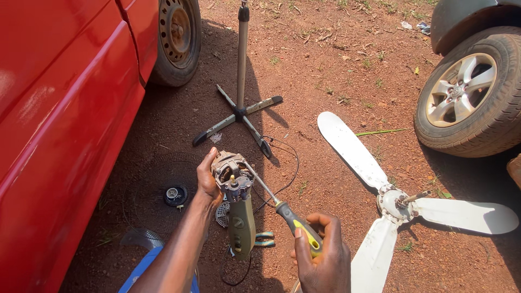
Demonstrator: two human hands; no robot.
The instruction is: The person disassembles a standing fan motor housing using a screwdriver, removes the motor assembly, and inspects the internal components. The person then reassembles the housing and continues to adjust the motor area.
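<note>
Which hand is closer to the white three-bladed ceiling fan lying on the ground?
The right hand, gripping the screwdriver, sits just left of the ceiling fan. The left hand holds the fan motor farther left.

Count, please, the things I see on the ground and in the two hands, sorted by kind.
Fan motor, in left hand: 1
Screwdriver, in right hand: 1
Fan stand: 1
White fan blades: 1 set of 3
Fan grille: 1
Car wheels: 2
Total: 7
</note>
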